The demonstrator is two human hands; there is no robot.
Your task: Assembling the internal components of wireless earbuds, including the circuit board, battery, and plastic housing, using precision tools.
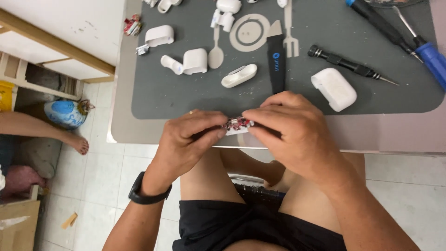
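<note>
1. left hand (188, 139): curled, thumb and fingertips pinching the left end of a small red circuit board (237, 124); black watch (144, 194) on the wrist.
2. right hand (290, 132): fingers bent over, pinching the right end of the same board from above.
3. circuit board: held between both hands just over the near edge of the table (395, 135), at about 6 o'clock from the grey mat (186, 97); mostly hidden by the fingers, with a bit of white showing under it.
4. at 12 o'clock from the hands: black pry tool (277, 60) lying upright on the mat, its near end just beyond the right knuckles.
5. at 11 o'clock: white oblong shell piece (239, 75), then a white earbud case half (195, 61) with a small white part touching its left side.
6. at 1 o'clock: white earbud case (334, 88), closed, tilted, near the right hand.
7. at 2 o'clock, farther off: black screwdriver (348, 64), and a blue-handled screwdriver (429, 56) at the mat's right edge.
8. at 10 o'clock: another white case shell (159, 36) near the mat's left edge.
9. at 9 o'clock, on the floor well apart: another person's bare foot (76, 142).
</note>
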